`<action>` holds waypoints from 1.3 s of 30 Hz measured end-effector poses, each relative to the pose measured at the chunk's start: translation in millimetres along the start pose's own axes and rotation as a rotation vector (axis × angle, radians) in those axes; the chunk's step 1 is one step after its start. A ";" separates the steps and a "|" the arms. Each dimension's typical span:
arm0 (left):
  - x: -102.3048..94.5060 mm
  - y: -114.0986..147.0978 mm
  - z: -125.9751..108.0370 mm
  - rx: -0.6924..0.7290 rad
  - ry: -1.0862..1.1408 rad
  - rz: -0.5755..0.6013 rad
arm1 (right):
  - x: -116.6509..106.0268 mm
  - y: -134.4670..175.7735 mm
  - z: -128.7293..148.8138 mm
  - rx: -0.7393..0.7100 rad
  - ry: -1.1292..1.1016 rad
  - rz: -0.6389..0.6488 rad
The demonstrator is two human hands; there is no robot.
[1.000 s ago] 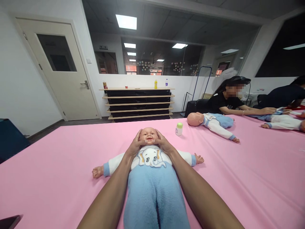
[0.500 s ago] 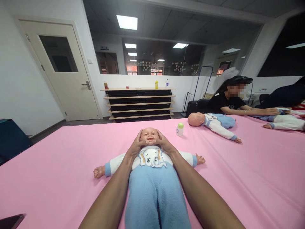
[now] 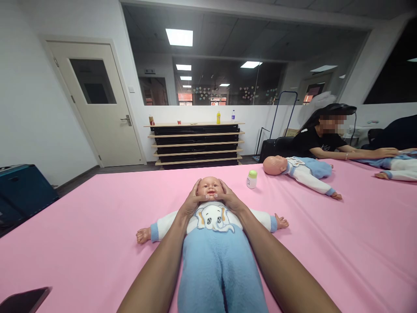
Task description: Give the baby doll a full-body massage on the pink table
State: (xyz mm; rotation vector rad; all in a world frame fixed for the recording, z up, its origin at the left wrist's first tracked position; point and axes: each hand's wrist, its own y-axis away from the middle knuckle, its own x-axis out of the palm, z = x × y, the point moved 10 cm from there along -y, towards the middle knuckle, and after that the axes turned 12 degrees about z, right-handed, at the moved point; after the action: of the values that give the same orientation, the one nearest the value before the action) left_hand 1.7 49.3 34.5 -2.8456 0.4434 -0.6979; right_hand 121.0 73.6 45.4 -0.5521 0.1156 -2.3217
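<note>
"Where's the doll (image 3: 211, 252)?"

"Face up on the pink cloth (image 3: 97, 261) — left hand (image 3: 193, 203) and right hand (image 3: 232, 202) grasping its head from both sides."

"Beyond?"

"A green-capped jar (image 3: 252, 180), then a second doll (image 3: 311, 168) — lying to its right."

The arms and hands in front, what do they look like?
The left arm and right arm are bare, with no sleeves showing. They look slimmer toward the left hand and right hand. No gloves, watch, bracelet or ring shows.

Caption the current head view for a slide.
Left hand and right hand cup the head of a baby doll in an elephant-front outfit, face up on pink cloth.
</note>
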 end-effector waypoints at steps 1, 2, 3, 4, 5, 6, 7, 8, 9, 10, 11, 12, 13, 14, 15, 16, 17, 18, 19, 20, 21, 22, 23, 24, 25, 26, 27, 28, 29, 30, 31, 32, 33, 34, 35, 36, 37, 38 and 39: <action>0.8 0.3 -0.6 0.003 0.005 0.000 | 0.2 -0.1 0.2 -0.001 0.000 0.002; 1.2 0.5 -1.0 0.004 0.008 -0.004 | 0.4 -0.3 0.4 -0.001 0.000 0.003; 1.6 0.7 -1.3 0.004 0.010 -0.007 | 0.4 -0.3 0.6 -0.001 0.001 0.003; 1.9 0.8 -1.7 0.005 0.011 -0.010 | 0.5 -0.4 0.7 0.001 0.001 0.004; 2.3 0.7 -2.0 0.006 0.011 -0.011 | 0.5 -0.5 0.9 0.001 0.001 0.004; 2.8 0.6 -2.5 0.009 0.010 -0.009 | 0.6 -0.6 1.1 -0.001 0.001 0.005; 3.3 0.5 -3.0 0.014 0.006 -0.007 | 0.9 -0.7 1.6 -0.007 0.000 0.008; 3.4 0.4 -3.3 0.017 -0.004 -0.005 | 1.2 -1.0 2.1 -0.014 0.000 0.012; 3.1 0.5 -3.4 0.020 -0.018 -0.006 | 1.4 -1.2 2.4 -0.019 0.000 0.016; 2.2 0.6 -3.5 0.021 -0.036 -0.011 | 1.2 -1.5 2.3 -0.023 0.001 0.018; 1.2 0.7 -3.2 0.020 -0.055 -0.017 | 1.0 -1.8 2.0 -0.024 0.003 0.020; 0.1 0.8 -2.9 0.019 -0.072 -0.021 | 0.9 -2.1 1.4 -0.024 0.007 0.024; -0.8 0.8 -2.9 0.020 -0.086 -0.024 | 0.9 -2.5 1.0 -0.025 0.011 0.031; -1.5 0.6 -3.0 0.023 -0.096 -0.024 | 0.8 -2.9 0.9 -0.028 0.018 0.037; -1.9 0.4 -3.1 0.026 -0.105 -0.022 | 0.7 -3.2 0.8 -0.030 0.024 0.041; -2.3 0.2 -3.2 0.028 -0.114 -0.021 | 0.2 -3.4 0.6 -0.031 0.030 0.041; -2.8 0.1 -3.6 0.031 -0.122 -0.022 | -0.4 -3.5 0.2 -0.029 0.034 0.037; -3.0 0.0 -4.1 0.034 -0.130 -0.023 | -1.3 -3.5 -0.2 -0.026 0.035 0.030; -3.1 0.0 -4.5 0.036 -0.136 -0.024 | -1.9 -3.5 -0.6 -0.023 0.034 0.023; -3.0 0.1 -4.9 0.038 -0.140 -0.025 | -1.9 -3.5 -0.8 -0.022 0.030 0.020; -2.7 0.1 -5.3 0.039 -0.142 -0.025 | -1.6 -3.4 -0.7 -0.022 0.025 0.021; -2.4 0.3 -5.5 0.039 -0.141 -0.025 | -1.2 -3.4 -0.5 -0.024 0.020 0.021; -2.5 0.4 -5.4 0.036 -0.138 -0.027 | -1.1 -3.2 -0.5 -0.023 0.017 0.020; -2.8 0.5 -4.8 0.029 -0.130 -0.030 | -1.1 -3.0 -0.6 -0.021 0.014 0.018; -3.1 0.6 -3.7 0.019 -0.118 -0.033 | -1.2 -2.8 -0.8 -0.016 0.012 0.017; -3.3 0.6 -2.4 0.007 -0.100 -0.033 | -1.3 -2.5 -1.1 -0.012 0.009 0.015; -3.4 0.6 -1.0 -0.003 -0.081 -0.031 | -1.4 -2.3 -1.3 -0.009 0.006 0.016; -3.3 0.6 0.1 -0.011 -0.064 -0.029 | -1.3 -2.1 -1.7 -0.005 0.002 0.018; -2.9 0.7 0.7 -0.015 -0.049 -0.024 | -1.2 -2.0 -2.0 -0.003 -0.003 0.021; -2.2 0.8 0.7 -0.013 -0.037 -0.018 | -1.4 -2.0 -2.4 -0.001 -0.008 0.023; -1.4 0.9 0.4 -0.008 -0.027 -0.012 | -1.8 -2.0 -3.1 0.002 -0.013 0.022; -0.4 1.0 0.2 -0.005 -0.018 -0.004 | -2.5 -2.1 -3.9 0.005 -0.017 0.019; 0.7 1.0 0.2 -0.005 -0.008 0.004 | -3.3 -2.3 -4.8 0.009 -0.022 0.016; 1.5 0.9 0.3 -0.004 0.001 0.009 | -4.3 -2.4 -5.5 0.010 -0.026 0.009; 1.7 0.9 0.4 -0.002 0.006 0.010 | -5.4 -2.6 -5.9 0.009 -0.029 0.003; 1.2 0.8 0.2 0.000 0.001 0.005 | -6.2 -2.8 -5.9 0.006 -0.029 -0.001; 0.2 0.7 -0.1 0.003 -0.014 -0.003 | -6.7 -2.9 -5.4 0.000 -0.024 -0.005; -1.3 0.7 -0.5 0.006 -0.037 -0.014 | -7.1 -2.9 -4.4 -0.007 -0.013 -0.007; -2.9 0.6 -1.0 0.008 -0.064 -0.025 | -7.1 -2.9 -3.3 -0.014 0.002 -0.006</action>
State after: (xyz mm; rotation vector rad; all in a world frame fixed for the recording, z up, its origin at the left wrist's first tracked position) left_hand -1.4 49.6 34.0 -2.8614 0.3949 -0.6100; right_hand 122.3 80.3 40.6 -0.5576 0.1317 -2.3288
